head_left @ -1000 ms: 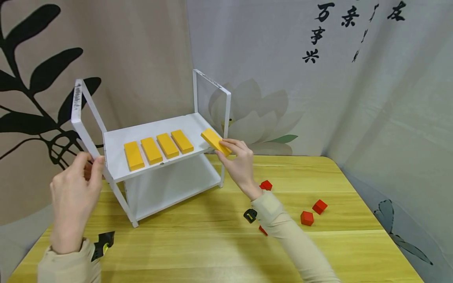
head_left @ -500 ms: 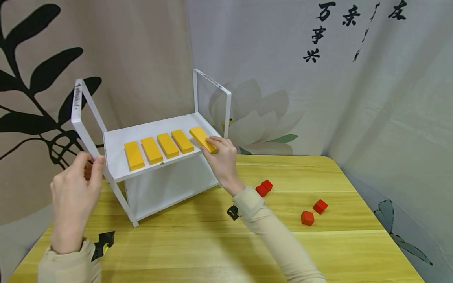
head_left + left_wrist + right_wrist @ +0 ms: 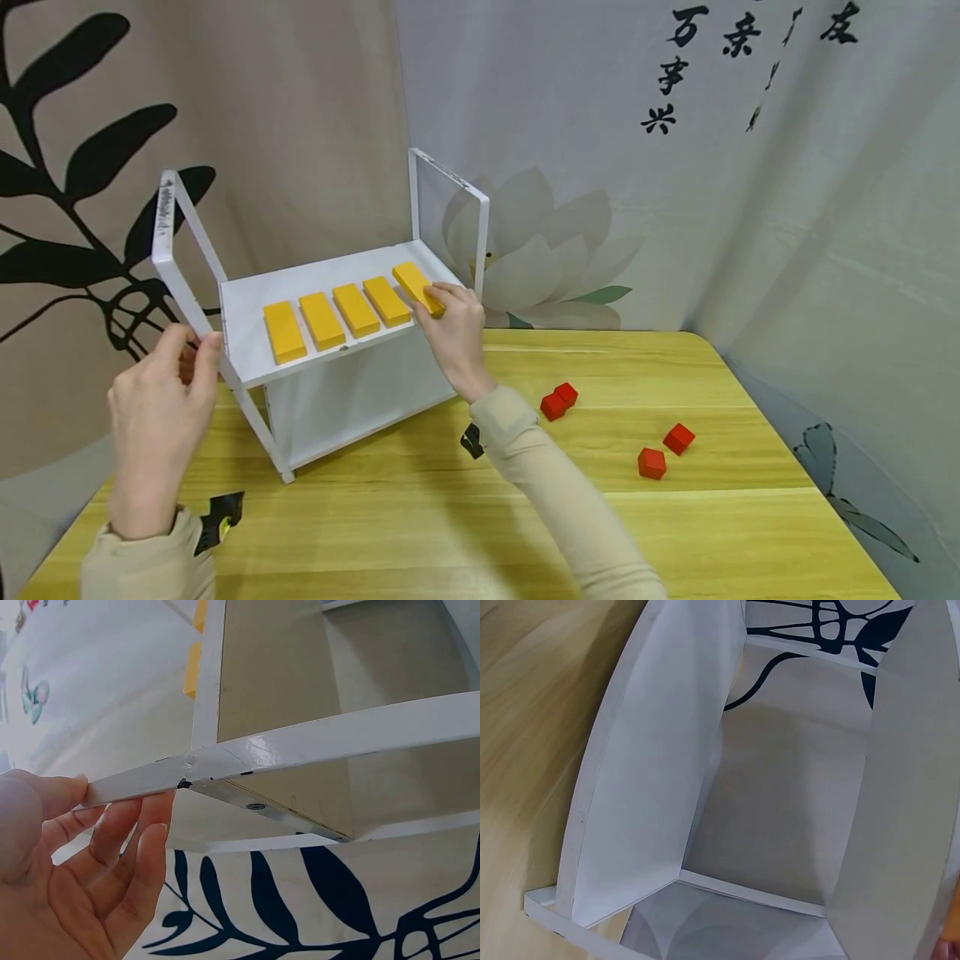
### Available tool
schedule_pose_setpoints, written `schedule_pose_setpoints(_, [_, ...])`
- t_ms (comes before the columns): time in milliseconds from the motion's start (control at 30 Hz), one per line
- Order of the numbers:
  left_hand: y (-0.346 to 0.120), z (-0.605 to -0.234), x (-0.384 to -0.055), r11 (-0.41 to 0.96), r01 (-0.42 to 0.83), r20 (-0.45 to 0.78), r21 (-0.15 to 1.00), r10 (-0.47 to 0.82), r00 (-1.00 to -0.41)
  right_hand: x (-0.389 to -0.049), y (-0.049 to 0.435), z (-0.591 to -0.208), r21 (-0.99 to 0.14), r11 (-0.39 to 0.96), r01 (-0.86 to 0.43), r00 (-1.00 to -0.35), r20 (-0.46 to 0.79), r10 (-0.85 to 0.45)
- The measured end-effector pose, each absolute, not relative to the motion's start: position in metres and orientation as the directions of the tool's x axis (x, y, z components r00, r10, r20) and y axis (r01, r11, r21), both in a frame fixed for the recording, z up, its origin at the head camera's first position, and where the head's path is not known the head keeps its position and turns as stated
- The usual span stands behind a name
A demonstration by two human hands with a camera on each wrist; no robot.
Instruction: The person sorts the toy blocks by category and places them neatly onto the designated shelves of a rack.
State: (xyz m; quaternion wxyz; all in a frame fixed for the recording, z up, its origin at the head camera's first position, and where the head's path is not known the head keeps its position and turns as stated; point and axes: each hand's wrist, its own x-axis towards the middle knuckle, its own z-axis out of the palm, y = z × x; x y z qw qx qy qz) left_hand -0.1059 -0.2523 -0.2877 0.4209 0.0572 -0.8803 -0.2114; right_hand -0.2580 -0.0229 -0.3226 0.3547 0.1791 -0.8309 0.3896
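A white two-tier rack (image 3: 315, 271) stands on the wooden table. My left hand (image 3: 161, 408) grips its front left post, thumb and fingers on either side of the white bar (image 3: 139, 780) in the left wrist view. At the right end of the upper board, my right hand (image 3: 456, 337) pinches a yellow rectangular block (image 3: 411, 279) by its near end. That block lies at a slant over the board, beside a row of several similar yellow blocks (image 3: 320, 320). From the right wrist, mostly the lower board (image 3: 641, 765) shows; fingertips barely enter at the bottom right corner.
Several small red cubes lie on the wooden table (image 3: 420, 517) to the right, two together (image 3: 553, 406) and two farther right (image 3: 652, 463). A printed curtain (image 3: 315, 125) hangs close behind the rack. The rack's end frames (image 3: 483, 242) rise above the upper board.
My right hand has moved left with the yellow block, from beyond the rack's right edge to over the upper board near the row. My left hand keeps its grip on the post.
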Motion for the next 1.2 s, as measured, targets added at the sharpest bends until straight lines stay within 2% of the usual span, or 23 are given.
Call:
schedule_pose_setpoints(467, [-0.2525,-0.2887,-0.1064,0.905,0.083,0.721,0.417,-0.273,-0.636,-0.2683,-0.0308,-0.3247,-0.531,0.671,-0.518,-0.715,0.699,0.001])
schedule_pose_setpoints(1000, [-0.2524,-0.2884,-0.1064,0.901,0.070,0.707,0.428,-0.286,-0.647,-0.2682,-0.0294,-0.3244,-0.474,0.684,-0.555,-0.668,0.744,-0.025])
schedule_pose_setpoints(1200, [-0.2524,-0.2884,-0.1064,0.898,0.071,0.705,0.434,-0.289,-0.648,-0.2674,-0.0259,-0.3264,-0.471,0.645,-0.602,-0.651,0.757,-0.056])
